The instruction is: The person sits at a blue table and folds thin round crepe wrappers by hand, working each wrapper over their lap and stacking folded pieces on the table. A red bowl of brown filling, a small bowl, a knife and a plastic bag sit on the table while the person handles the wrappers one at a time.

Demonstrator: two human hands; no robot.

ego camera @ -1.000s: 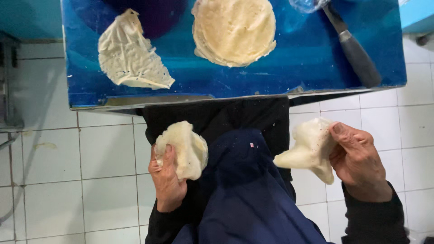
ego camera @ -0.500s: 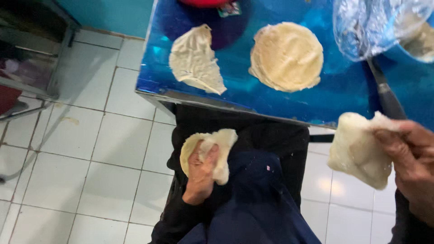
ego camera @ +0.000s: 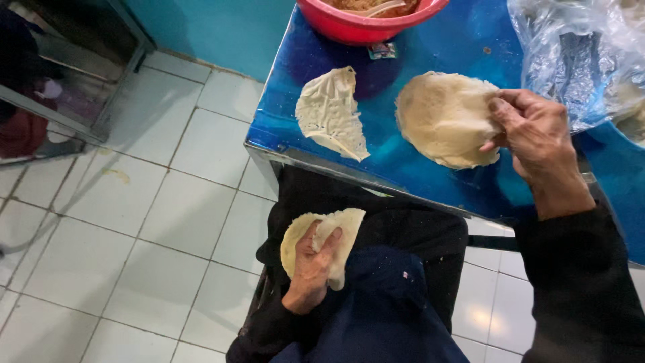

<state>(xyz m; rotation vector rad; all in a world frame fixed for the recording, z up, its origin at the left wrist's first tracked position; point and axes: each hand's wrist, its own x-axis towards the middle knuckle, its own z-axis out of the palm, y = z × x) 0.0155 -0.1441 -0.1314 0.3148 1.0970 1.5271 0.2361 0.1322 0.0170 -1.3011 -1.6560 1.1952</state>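
Dough rounds lie on the blue table (ego camera: 430,181): a flat round sheet (ego camera: 443,117) at two o'clock of the frame, its right edge pinched between the fingers of the right hand (ego camera: 534,138). At its nine o'clock lies a torn sheet (ego camera: 330,113). At one o'clock a clear plastic bag (ego camera: 578,60) holds more sheets. At twelve, a red bowl (ego camera: 366,23) holds brown filling. At six, the left hand (ego camera: 312,265) clamps a folded sheet (ego camera: 322,238) against the lap.

Matt, floury dough rounds (ego camera: 447,121), glossy blue tabletop (ego camera: 430,47), crinkled clear plastic bag (ego camera: 578,60), shiny white floor tiles (ego camera: 134,202).
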